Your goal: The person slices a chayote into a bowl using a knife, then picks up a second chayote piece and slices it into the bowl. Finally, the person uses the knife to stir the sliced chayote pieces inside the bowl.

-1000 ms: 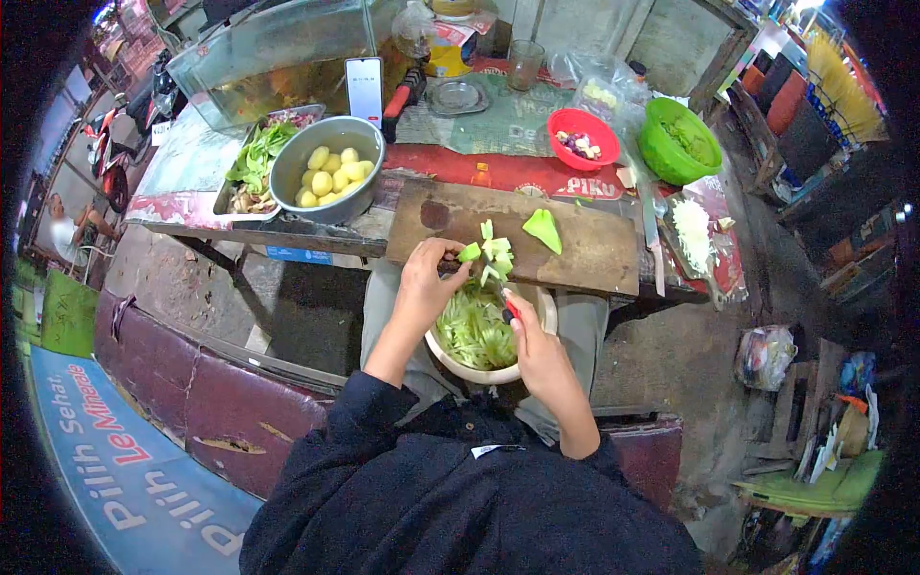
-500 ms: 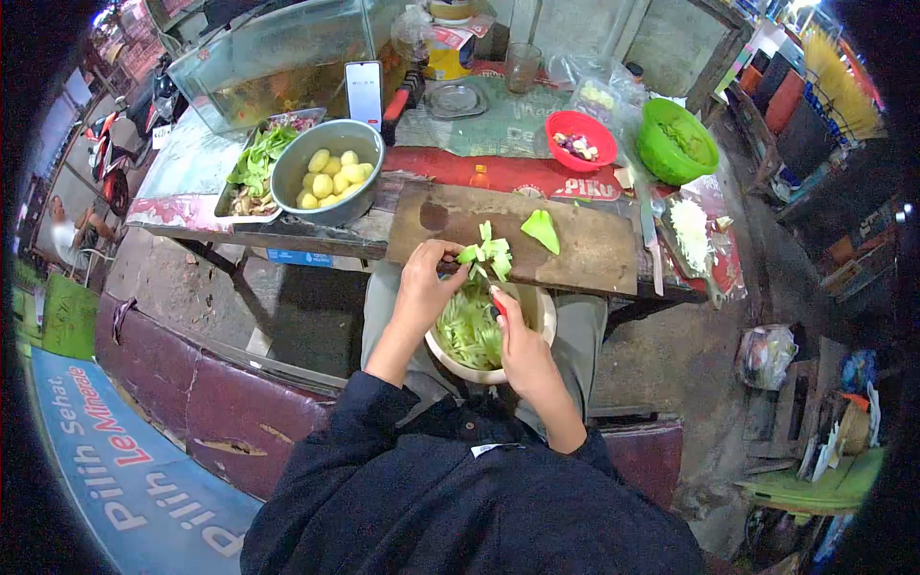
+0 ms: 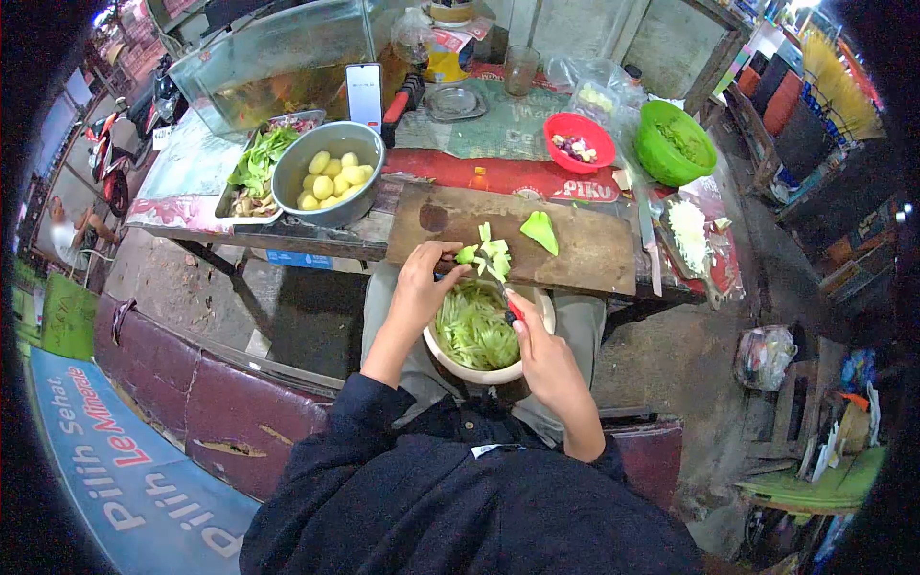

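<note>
My left hand (image 3: pixel 420 286) is closed on a small piece of pale green vegetable (image 3: pixel 467 255) at the near edge of a wooden cutting board (image 3: pixel 594 251). In my right hand (image 3: pixel 546 359) is a small knife (image 3: pixel 515 309) with a red and black handle; its blade points at the cut green chunks (image 3: pixel 495 257) beside the left fingertips. A larger green wedge (image 3: pixel 540 231) lies farther right on the board. Below the board, between my knees, a cream bowl (image 3: pixel 549 314) holds many thin green strips (image 3: pixel 479 331).
Left of the board stand a grey pot (image 3: pixel 287 192) of peeled potatoes and a tray of leafy greens (image 3: pixel 259 158). A phone (image 3: pixel 364 94) leans behind. To the right are a red bowl (image 3: pixel 580 125), a green basin (image 3: pixel 677 172), a large knife (image 3: pixel 652 240) and white shreds (image 3: pixel 690 235).
My right hand has moved slightly right and down, and the knife blade now reaches up among the chunks. The left hand stays nearly in place, still holding its piece.
</note>
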